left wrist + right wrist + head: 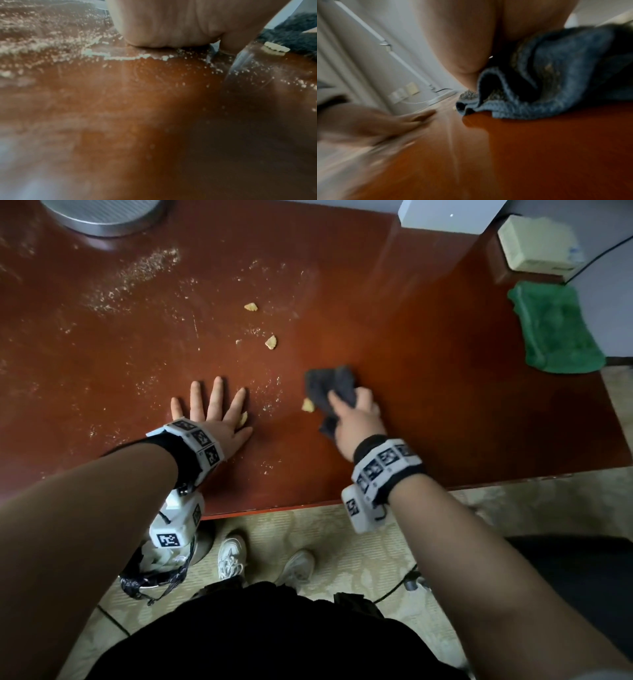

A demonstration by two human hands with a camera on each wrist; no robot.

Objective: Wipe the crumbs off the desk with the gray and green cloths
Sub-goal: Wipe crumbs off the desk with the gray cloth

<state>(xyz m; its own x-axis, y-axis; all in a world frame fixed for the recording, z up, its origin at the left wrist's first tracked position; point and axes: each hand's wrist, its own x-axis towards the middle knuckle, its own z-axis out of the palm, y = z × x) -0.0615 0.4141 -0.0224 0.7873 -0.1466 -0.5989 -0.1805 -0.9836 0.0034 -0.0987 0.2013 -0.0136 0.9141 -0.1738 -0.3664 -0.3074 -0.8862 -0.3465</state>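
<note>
My right hand [356, 416] grips a bunched gray cloth [329, 390] [547, 86] and holds it down on the red-brown desk [428, 405], right of centre. A pale crumb chunk [308, 405] [276, 48] lies at the cloth's left edge. My left hand [212, 409] lies flat on the desk with its fingers spread, palm down, and another chunk [243, 418] sits between its thumb and forefinger. Two more chunks [270, 342] lie farther back, and fine crumbs [137, 278] dust the left and far part of the desk. The green cloth [555, 330] lies crumpled at the desk's right edge.
A round metal base [106, 217] stands at the far left. At the far right sit a white box [442, 215] and a cream-coloured block [537, 244]. The desk's front edge [308, 505] runs just behind my wrists; below it are carpet and my shoes.
</note>
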